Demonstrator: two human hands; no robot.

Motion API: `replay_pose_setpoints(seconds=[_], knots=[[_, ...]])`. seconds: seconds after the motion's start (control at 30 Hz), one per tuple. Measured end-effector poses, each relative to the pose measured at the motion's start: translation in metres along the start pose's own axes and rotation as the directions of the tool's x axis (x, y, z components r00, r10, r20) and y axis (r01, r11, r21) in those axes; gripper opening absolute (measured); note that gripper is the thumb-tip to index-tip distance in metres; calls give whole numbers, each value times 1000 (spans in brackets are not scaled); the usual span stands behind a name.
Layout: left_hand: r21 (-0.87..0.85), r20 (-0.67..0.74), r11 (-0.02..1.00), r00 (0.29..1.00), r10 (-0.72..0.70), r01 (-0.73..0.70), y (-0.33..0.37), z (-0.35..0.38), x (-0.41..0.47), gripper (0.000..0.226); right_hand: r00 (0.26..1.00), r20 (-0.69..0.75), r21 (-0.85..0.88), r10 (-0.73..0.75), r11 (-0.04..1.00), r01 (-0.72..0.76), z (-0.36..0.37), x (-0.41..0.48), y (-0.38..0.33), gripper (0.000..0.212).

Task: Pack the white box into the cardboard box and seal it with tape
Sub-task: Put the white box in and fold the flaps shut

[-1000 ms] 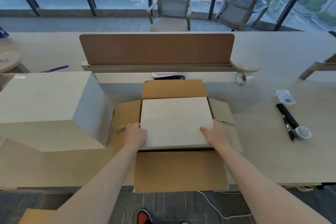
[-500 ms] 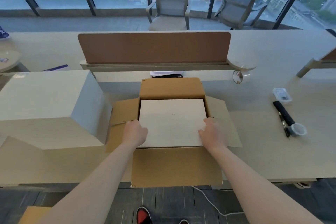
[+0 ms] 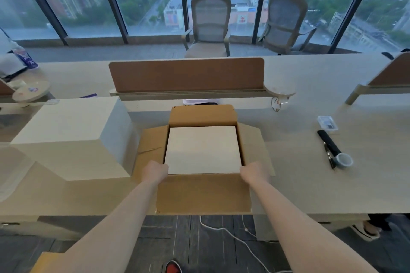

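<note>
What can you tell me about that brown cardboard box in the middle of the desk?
The cardboard box is plain brown corrugated card, standing open at the near edge of the pale desk. All four flaps are folded outward; the left one looks creased. A flat white box lies inside, nearly filling the opening. The left hand and right hand are at that white box's near corners, over the flaps.

The white box (image 3: 203,149) is plain off-white against the tan-brown cardboard box (image 3: 203,193). The tabletop (image 3: 310,175) is pale beige with a faint grain. The tape roll (image 3: 344,160) looks grey, beside a black pen (image 3: 330,157). The divider (image 3: 186,74) is rust-brown.
</note>
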State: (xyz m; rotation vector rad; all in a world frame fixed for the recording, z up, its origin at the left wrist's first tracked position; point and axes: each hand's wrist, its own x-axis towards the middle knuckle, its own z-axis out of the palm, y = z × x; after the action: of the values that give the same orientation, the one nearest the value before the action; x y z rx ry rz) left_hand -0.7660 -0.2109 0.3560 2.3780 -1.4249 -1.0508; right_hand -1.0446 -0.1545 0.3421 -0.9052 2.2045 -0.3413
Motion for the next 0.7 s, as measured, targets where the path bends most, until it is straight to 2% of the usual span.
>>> replay_pose_setpoints(seconds=[0.07, 0.17, 0.27, 0.33, 0.43, 0.5, 0.6, 0.7], knots=[[-67, -17, 997, 999, -34, 33, 1, 3, -3, 42, 999, 40, 76, 37, 996, -40, -1, 2, 2, 24], [-225, -51, 969, 992, -118, 103, 0, 5, -1, 53, 995, 34, 265, 92, 959, -97, -3, -1, 1, 33], [-324, -115, 927, 965, -235, 187, -2, 7, -3, 48, 986, 14, 500, 164, 853, -149, 1, -4, 9, 24], [-376, -157, 903, 945, -285, 210, -3, 9, -8, 48, 977, -21, 595, 213, 788, -159, 5, 0, 16, 15], [-531, -184, 829, 931, -314, 175, -2, 11, -15, 51, 969, -100, 547, 227, 826, -137, 5, -3, 20, 28], [-568, -216, 814, 931, -294, 125, -1, 14, -21, 52, 972, -151, 509, 178, 857, -77, 5, -8, 21, 35], [-490, -243, 871, 956, -164, 25, -1, 19, -32, 43, 970, -240, 407, 30, 910, 72, 8, -14, 22, 26], [-363, -197, 928, 980, 10, -82, -4, 25, -36, 34, 945, -265, 166, -191, 957, 240, 18, -18, 23, 32]])
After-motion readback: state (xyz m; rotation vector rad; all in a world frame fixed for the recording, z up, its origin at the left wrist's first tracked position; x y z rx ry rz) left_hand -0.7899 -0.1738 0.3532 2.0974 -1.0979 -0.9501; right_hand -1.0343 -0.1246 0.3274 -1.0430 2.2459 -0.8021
